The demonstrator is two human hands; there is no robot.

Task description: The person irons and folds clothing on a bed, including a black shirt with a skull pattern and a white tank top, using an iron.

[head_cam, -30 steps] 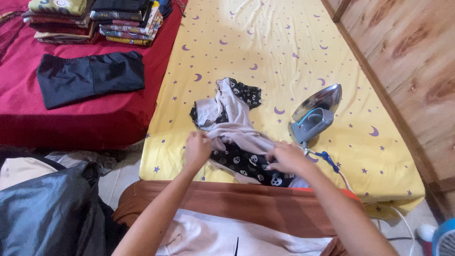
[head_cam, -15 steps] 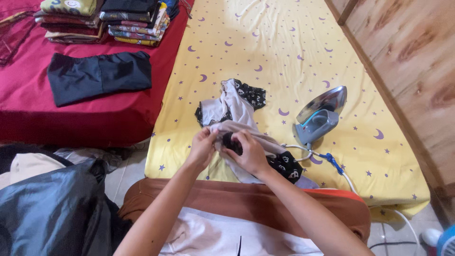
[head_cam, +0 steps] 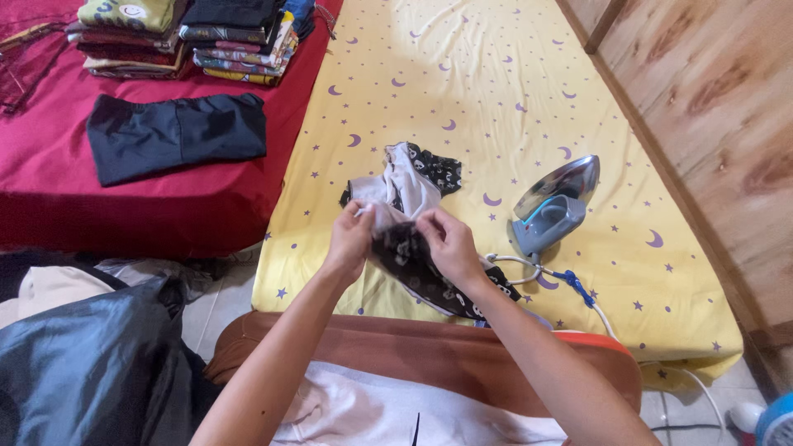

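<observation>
Both hands meet over the near edge of the yellow mattress [head_cam: 512,74], which is covered in a sheet printed with purple moons and stars. The left hand [head_cam: 349,235] is closed in a pinch on the pale inner side of a small garment [head_cam: 413,239], black with a white skull print, and the right hand [head_cam: 446,239] is closed on the same cloth just beside it, fingers curled over the dark printed part. The garment lies crumpled between and under the two hands: one end trails away from the person toward the middle of the mattress, the other runs down toward the near right edge, so its long axis goes roughly from far-left to near-right, passing under the right wrist. Neither hand is nearer than the other; both already have it. To the right, apart from the cloth, an iron [head_cam: 552,206] stands tilted on its heel, its cord [head_cam: 570,285] looping toward the near edge. On the red bed [head_cam: 49,206] to the left lie a folded dark garment [head_cam: 178,136] and, at the far edge, stacks of folded clothes [head_cam: 190,37].
</observation>
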